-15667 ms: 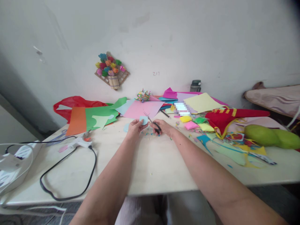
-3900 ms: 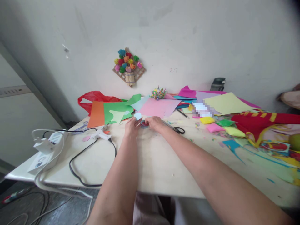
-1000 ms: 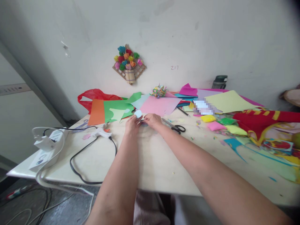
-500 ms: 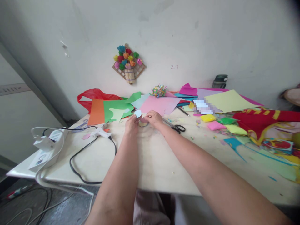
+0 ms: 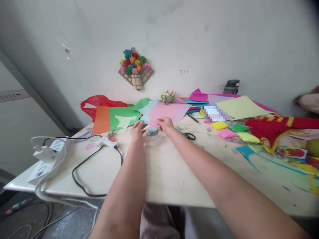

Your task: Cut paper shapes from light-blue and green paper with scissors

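Observation:
My left hand (image 5: pixel 138 130) and my right hand (image 5: pixel 166 124) meet at the far middle of the pale table (image 5: pixel 159 172). Between them lies a small ring-shaped roll (image 5: pixel 152 132), blue and cream. A small pink paper piece (image 5: pixel 152 124) stands over the roll, and my right fingertips pinch its edge. My left fingertips hold a small light blue paper piece (image 5: pixel 144 119) just left of the roll. Black-handled scissors (image 5: pixel 188 135) lie on the table to the right of my right hand.
A white glue gun (image 5: pixel 104 142) with a looping black cord (image 5: pixel 82 186) lies at the left, beside a white power strip (image 5: pixel 46 156). Coloured paper sheets (image 5: pixel 119 118) cover the back. Scraps, small cushions and red fabric (image 5: pixel 274 127) fill the right.
The scissors that my right hand held long ago now lie on the table. Over the last second a pink piece has come up over the roll, and both hands shifted slightly.

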Demonstrator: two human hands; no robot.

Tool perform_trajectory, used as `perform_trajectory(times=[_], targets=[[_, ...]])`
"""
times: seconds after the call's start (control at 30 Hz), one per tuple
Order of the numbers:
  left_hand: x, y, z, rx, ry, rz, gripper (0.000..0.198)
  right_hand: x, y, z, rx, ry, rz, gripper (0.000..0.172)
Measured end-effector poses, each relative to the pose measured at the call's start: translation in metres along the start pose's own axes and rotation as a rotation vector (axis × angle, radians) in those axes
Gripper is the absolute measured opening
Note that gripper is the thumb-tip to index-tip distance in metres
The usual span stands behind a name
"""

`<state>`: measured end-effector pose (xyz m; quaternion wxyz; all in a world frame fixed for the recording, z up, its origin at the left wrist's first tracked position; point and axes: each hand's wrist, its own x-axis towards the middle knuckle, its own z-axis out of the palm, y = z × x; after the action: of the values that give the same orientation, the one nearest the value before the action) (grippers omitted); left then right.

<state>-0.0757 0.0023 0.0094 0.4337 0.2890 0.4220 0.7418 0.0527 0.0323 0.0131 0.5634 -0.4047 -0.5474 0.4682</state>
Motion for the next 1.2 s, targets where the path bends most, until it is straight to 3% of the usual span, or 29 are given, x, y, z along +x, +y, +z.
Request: perform_trajectory(times=[0.1,0.23,0.4,0.57,0.77,1.2], targets=[[-0.002,0.0,0.003,0.059,-0.047,0.024,0.023,-0.012,-0.009,-0.009,0.125,-0.043,0.049,0.005],[-0.006,-0.003,0.009,0.062,-0.197,0.02,0.026,-0.022,-0.018,-0.024,0.156,-0.074,0.062,0.011],[-0.014,-0.005,0.017,0.074,-0.394,-0.061,0.024,-0.026,-0.018,-0.037,0.142,0.006,0.091,0.014],[-0.021,-0.005,0.022,0.085,-0.488,-0.122,0.022,-0.03,-0.019,-0.041,0.15,0.066,0.086,0.015],[-0.024,-0.009,0.025,0.092,-0.534,-0.115,0.022,-0.03,-0.019,-0.039,0.058,0.202,0.058,0.02],[-0.022,-0.014,0.024,-0.025,-0.549,-0.166,0.013,-0.029,-0.014,-0.035,0.079,0.221,0.073,0.018]])
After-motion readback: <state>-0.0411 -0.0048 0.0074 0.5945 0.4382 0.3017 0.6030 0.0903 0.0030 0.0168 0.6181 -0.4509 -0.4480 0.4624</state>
